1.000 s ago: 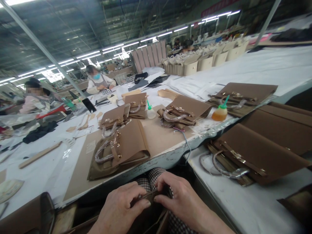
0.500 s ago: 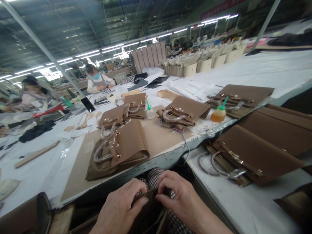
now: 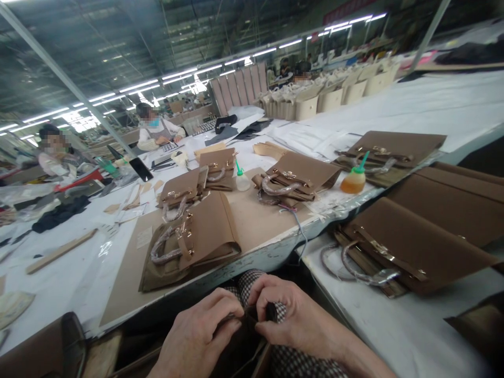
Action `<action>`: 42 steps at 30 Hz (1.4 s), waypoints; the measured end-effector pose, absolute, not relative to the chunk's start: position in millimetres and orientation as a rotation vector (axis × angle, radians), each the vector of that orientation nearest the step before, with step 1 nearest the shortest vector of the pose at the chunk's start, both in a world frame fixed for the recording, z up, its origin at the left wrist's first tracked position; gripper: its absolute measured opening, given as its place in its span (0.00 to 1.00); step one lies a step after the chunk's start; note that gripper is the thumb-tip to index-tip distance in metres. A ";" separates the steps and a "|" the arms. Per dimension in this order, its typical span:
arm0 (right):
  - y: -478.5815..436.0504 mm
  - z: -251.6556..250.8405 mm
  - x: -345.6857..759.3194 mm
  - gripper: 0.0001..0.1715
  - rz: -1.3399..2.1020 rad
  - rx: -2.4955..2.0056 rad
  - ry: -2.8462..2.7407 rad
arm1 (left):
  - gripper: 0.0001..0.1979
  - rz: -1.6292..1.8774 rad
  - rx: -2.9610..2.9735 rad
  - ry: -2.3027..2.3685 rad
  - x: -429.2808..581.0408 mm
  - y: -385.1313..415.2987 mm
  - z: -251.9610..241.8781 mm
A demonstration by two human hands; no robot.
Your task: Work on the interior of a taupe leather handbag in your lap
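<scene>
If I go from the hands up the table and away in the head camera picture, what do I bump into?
Left hand and right hand on a dark brown leather piece → flat tan leather handbag with wrapped handles → small clear glue bottle with green nozzle → person in a pale top.

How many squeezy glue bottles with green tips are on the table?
2: a clear bottle between the middle brown bags, and an orange bottle further right near the table edge. Others may be hidden.
</scene>
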State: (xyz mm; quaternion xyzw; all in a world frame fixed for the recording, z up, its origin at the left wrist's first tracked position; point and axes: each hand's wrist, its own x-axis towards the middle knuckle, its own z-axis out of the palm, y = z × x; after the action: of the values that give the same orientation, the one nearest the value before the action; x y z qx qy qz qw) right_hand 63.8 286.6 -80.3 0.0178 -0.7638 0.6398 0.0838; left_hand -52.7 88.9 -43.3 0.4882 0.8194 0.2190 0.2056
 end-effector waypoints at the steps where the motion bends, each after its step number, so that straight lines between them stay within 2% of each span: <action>1: 287.8 -80.4 63.9 0.11 1.937 0.054 -2.278 | 0.08 0.615 1.358 2.287 -52.4 89.2 -43.4; 13: 294.3 -82.3 61.2 0.10 2.083 0.065 -2.251 | 0.06 0.523 1.423 2.305 -50.4 92.0 -42.9; 24: 280.2 -86.2 60.5 0.10 1.706 -0.289 -2.334 | 0.03 0.475 1.134 2.412 -49.8 95.3 -43.3; 29: 287.7 -74.4 61.4 0.10 1.594 -0.193 -2.521 | 0.05 0.482 0.994 2.435 -48.8 98.7 -37.4; 33: 293.8 -73.4 61.6 0.08 1.630 -0.098 -2.562 | 0.03 0.468 1.048 2.428 -48.5 98.6 -37.0; 38: 292.6 -78.5 61.4 0.07 1.840 -0.066 -2.403 | 0.03 0.453 1.034 2.429 -48.4 96.9 -35.7; 42: 285.8 -80.4 59.1 0.06 1.788 -0.166 -2.367 | 0.06 0.466 1.080 2.409 -48.9 98.0 -34.7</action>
State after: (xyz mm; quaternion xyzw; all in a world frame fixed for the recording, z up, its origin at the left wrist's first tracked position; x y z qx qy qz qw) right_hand 59.1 285.8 -80.4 -0.0556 -0.7938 0.5996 0.0850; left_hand -48.9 98.0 -34.7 0.3921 0.8748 0.1694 0.2285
